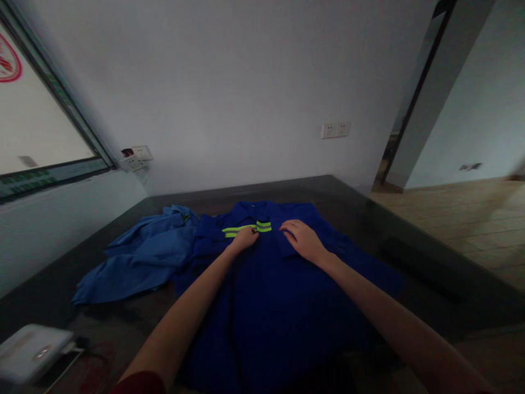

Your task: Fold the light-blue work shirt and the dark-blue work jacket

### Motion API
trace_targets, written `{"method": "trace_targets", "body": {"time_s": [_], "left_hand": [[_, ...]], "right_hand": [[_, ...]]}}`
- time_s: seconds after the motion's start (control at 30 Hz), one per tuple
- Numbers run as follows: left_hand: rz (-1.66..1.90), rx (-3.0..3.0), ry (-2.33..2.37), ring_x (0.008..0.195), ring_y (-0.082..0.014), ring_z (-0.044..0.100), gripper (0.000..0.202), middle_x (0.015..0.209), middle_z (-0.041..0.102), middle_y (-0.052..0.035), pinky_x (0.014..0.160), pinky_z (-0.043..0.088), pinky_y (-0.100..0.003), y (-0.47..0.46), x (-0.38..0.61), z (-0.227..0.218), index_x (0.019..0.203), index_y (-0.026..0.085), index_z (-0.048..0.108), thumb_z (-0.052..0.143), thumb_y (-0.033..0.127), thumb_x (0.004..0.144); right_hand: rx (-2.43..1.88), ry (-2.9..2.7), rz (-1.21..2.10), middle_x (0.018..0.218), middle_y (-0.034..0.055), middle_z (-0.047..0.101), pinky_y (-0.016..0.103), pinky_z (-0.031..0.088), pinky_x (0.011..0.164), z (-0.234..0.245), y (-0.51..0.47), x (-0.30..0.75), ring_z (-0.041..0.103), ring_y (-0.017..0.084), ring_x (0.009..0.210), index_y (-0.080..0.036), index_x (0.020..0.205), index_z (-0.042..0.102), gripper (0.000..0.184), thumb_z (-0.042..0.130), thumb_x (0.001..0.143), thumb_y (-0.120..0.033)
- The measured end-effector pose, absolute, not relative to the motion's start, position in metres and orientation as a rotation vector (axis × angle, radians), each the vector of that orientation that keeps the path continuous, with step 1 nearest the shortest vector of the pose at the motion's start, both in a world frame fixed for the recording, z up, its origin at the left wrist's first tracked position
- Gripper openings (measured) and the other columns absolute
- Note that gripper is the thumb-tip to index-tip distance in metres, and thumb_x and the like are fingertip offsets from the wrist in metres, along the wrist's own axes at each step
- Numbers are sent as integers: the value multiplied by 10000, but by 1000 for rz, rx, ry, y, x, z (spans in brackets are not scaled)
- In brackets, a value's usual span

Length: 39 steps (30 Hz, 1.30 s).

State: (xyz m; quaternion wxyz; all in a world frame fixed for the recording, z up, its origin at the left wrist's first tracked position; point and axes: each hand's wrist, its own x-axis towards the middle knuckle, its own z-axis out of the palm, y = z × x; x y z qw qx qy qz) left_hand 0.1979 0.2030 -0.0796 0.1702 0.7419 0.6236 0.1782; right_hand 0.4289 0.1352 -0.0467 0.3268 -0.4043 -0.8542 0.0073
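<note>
A dark blue work jacket (283, 306) lies spread on the dark table, its collar towards the wall. Yellow-green reflective strips (264, 226) cross its chest on both sides of the front opening. My left hand (245, 239) is closed in a pinch on the front edge of the jacket, right by the strips. To the right of it, my right hand (302, 239) is over the other chest side, fingers stretched and slightly bent, with nothing in them. Whether its fingertips press the cloth is hard to tell.
A crumpled lighter blue garment (143, 254) lies against the jacket's left side. At the lower left is a white box-like device (35, 350) with cables. A long dark object (420, 268) sits on the table (328, 189) at right. Wall sockets (335, 129) are behind.
</note>
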Motion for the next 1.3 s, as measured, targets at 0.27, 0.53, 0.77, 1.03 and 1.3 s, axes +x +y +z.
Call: {"method": "trace_targets", "body": {"time_s": [0.27,0.53,0.77,1.03,1.3], "left_hand": [[636,2119,1938,912,-230,630,161,980,665,-143,772,436,-319,206,218,-95,970,159,556,427,212,888],[885,2280,1567,703,-145,518,94,748,549,-1,680,380,-253,173,220,-91,806,188,484,466,241,881],[895,2207,1085,615,-108,383,182,665,410,46,581,308,-228,134,227,-74,732,179,442,511,301,848],[880,2111,1138,674,-134,505,126,736,569,5,627,390,-238,108,217,-74,797,168,549,514,275,853],[984,2217,1312,777,-172,588,97,828,637,-35,702,444,-270,100,221,-73,834,187,559,503,254,877]], "right_hand": [[-1197,-2657,140,1407,155,458,580,305,1043,-90,142,399,392,315,1316,-208,1294,531,442,527,894,-397],[-1178,-2531,251,1285,134,576,490,395,1000,-84,124,419,511,288,1209,-202,1180,614,348,541,885,-371],[-1017,-2205,174,1327,78,527,426,373,1029,-46,119,416,452,218,1212,-220,1257,535,492,480,795,-58],[-977,-2370,158,1010,81,601,432,383,946,-49,122,414,456,248,1024,-193,1038,629,267,574,788,-118],[-970,-2321,203,938,64,601,373,396,872,-51,119,420,452,245,978,-195,917,596,203,702,754,-256]]}}
